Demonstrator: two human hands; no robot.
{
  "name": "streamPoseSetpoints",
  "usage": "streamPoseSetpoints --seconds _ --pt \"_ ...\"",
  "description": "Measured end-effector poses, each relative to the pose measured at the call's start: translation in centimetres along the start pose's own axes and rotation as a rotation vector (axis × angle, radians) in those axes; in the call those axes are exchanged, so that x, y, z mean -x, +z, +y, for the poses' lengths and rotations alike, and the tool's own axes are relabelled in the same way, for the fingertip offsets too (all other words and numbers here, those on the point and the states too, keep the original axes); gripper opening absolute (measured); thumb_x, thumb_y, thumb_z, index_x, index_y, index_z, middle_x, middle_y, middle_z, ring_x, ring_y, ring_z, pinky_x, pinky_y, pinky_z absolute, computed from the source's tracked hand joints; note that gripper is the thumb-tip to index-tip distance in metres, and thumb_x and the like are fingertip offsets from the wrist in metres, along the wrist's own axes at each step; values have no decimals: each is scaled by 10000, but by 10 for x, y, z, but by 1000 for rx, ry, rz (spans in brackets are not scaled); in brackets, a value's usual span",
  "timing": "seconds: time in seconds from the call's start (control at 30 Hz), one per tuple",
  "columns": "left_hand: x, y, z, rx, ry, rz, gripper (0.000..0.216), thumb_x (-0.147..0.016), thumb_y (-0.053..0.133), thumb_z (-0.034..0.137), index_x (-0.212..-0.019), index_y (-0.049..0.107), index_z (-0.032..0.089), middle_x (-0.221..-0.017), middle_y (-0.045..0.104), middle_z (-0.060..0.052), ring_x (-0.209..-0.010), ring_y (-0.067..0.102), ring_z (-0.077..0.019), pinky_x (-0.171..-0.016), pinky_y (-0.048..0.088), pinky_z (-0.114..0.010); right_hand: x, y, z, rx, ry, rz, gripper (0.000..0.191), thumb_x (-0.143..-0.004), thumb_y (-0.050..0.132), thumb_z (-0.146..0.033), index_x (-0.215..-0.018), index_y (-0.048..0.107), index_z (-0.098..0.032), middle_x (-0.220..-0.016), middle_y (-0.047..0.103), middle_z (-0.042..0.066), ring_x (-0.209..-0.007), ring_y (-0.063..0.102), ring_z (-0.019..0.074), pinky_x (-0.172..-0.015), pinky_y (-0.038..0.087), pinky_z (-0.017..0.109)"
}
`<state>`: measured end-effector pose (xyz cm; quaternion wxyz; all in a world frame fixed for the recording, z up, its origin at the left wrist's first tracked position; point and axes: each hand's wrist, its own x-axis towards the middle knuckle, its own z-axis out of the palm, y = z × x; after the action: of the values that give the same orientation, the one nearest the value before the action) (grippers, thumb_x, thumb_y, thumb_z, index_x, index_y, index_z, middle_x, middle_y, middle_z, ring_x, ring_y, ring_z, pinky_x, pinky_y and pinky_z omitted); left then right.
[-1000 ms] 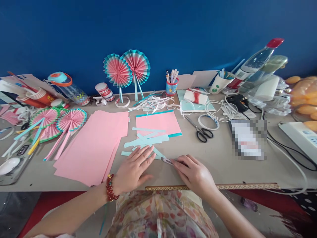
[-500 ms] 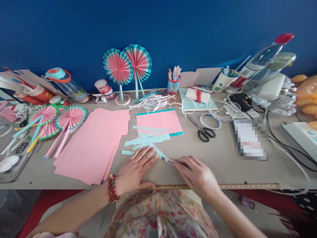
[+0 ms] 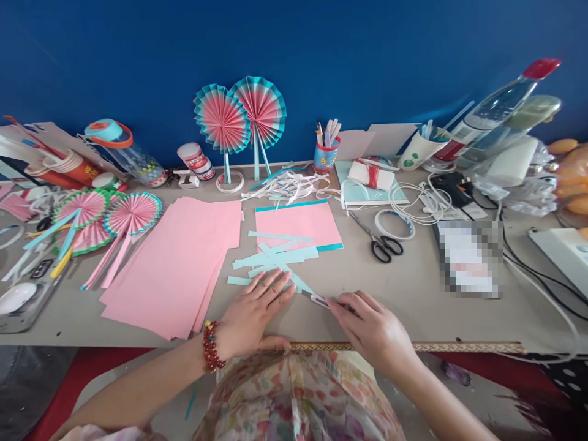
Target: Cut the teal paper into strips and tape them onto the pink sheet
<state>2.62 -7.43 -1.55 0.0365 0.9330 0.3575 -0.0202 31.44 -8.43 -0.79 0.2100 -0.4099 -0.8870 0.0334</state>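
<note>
Light blue paper strips (image 3: 285, 258) lie overlapping on the desk in front of me. My left hand (image 3: 252, 315) rests flat, fingers spread, over the near ends of several strips. In my right hand (image 3: 374, 331) is a slim craft knife (image 3: 318, 299), gripped between thumb and fingers. Its tip points left, close to the end of one slanting strip; whether it touches the paper I cannot tell. Just beyond the strips lies a pink sheet (image 3: 298, 223) with blue bands along two edges. A stack of larger pink sheets (image 3: 169, 263) sits to the left.
Black-handled scissors (image 3: 387, 248) and a tape roll (image 3: 395, 225) lie to the right. Two folded paper fans (image 3: 223, 119) lean on the blue wall, near a heap of paper scraps (image 3: 291, 185). Bottles and a phone (image 3: 471, 260) are farther right. Smaller fans (image 3: 131, 214) lie left.
The whole view has shifted slightly, so things appear a little farther right. Both hands keep nearly the same places, with the knife still in the right one.
</note>
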Motion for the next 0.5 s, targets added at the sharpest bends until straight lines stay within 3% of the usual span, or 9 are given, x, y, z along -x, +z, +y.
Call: streamPoseSetpoints --seconds 0.5 --pt "1 1 -1 36 8 29 1002 -865 266 837 -1588 187 147 -1647 164 -133 -1516 138 -323 -1224 86 -489 -1 2 -6 1 15 -10 285 -986 435 -115 -1103 694 -139 -883 661 83 -784 590 171 -689 515 289"
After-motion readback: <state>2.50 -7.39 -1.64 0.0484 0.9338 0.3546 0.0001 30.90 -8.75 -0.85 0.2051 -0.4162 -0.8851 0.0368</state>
